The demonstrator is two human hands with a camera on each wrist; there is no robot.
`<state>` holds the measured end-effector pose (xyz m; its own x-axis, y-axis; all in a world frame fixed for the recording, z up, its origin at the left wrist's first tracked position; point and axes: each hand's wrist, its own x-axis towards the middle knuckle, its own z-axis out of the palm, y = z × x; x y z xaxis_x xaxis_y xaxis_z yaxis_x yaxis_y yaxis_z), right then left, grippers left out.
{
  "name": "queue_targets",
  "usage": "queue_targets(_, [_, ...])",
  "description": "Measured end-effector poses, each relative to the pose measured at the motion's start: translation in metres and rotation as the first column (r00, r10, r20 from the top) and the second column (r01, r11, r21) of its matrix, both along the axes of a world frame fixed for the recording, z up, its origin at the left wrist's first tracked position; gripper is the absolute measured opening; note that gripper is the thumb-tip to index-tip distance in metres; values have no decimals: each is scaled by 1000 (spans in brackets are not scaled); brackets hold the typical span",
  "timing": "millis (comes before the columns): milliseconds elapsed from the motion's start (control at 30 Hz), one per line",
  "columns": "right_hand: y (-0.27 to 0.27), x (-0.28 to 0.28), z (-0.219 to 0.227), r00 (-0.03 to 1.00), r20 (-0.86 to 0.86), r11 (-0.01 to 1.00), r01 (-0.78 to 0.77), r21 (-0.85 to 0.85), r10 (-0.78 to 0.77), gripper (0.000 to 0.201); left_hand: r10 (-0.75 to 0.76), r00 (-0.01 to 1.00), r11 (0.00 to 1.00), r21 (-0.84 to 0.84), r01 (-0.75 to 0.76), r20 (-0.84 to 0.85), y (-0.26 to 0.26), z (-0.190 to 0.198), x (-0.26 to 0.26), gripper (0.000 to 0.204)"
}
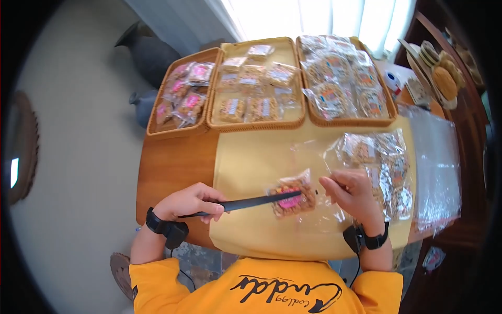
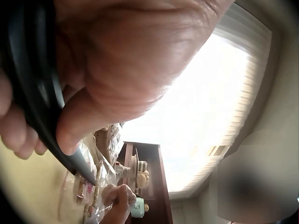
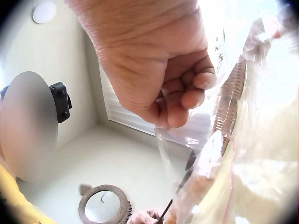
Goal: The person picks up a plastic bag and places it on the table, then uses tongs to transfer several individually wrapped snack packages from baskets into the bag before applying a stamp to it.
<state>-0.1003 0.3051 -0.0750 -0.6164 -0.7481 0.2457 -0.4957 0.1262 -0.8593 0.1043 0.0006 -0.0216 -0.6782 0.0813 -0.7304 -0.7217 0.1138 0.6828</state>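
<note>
My left hand [image 1: 196, 201] grips long black tongs [image 1: 251, 202], their tips lying over a small packet with a pink label [image 1: 298, 203]. Crunchy brown pieces show through that packet's clear wrapper. In the left wrist view, the fingers and thumb [image 2: 74, 123] wrap the dark tongs [image 2: 35, 88]. My right hand [image 1: 353, 191] has its fingers curled and pinches the edge of a large clear plastic bag [image 1: 321, 157]. The film hangs from the fingertips in the right wrist view. Several wrapped snack packets [image 1: 361, 149] lie in the bag's right part.
Along the table's far side stand three wicker trays: a left one [image 1: 153, 125] with pink-labelled packets, a middle one [image 1: 256, 125] and a fuller right one [image 1: 350, 122]. Flat clear plastic bags [image 1: 436, 167] lie at the right edge. Dark vases [image 1: 149, 57] stand beyond the left side.
</note>
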Motion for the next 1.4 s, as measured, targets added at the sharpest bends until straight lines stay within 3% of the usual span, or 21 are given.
queue_targets(167, [-1,3,3,998,58,999,9,31,-11,30,425,890,905,53,-422,-164,-60,11,29,23])
queue_targets(267, [-2,4,3,996,86,999,10,44,-14,29,535,802,829,-15,-559,-266,-99,16,25,23])
queue_targets(500, [-2,2,-1,994,106,997,19,77,-27,30,665,653,689,-40,-724,-361,-181,24,-37,24])
queue_targets(567, [-2,1,-1,994,110,997,19,78,-27,31,634,674,709,-63,-703,-380,-203,25,-55,27])
queue_targets(600, [-1,0,-2,995,101,995,-4,101,-6,31,655,636,693,-13,-721,-409,-218,18,-58,29])
queue_targets(733, [-2,3,-1,992,122,997,25,76,-34,33,660,588,624,-94,-775,-467,-191,37,-53,28])
queue_targets(900, [-2,0,-2,998,-58,998,4,57,0,33,461,738,728,-265,-632,-493,-143,29,-18,26])
queue_targets(967, [-4,1,-4,995,-97,1000,0,-7,0,35,335,850,838,-285,-466,-407,-107,33,-8,27])
queue_targets(1100, [-4,4,-4,977,-214,1000,2,0,-2,35,185,962,953,-201,-225,-200,-42,28,2,34])
queue_targets(1167, [-5,6,-4,938,-346,999,-1,-32,-10,36,96,987,989,-100,-110,-132,-14,19,-6,41])
queue_targets(1400, [-4,9,0,897,-434,989,22,-148,-85,33,-51,990,998,-36,47,-133,51,-12,-74,36])
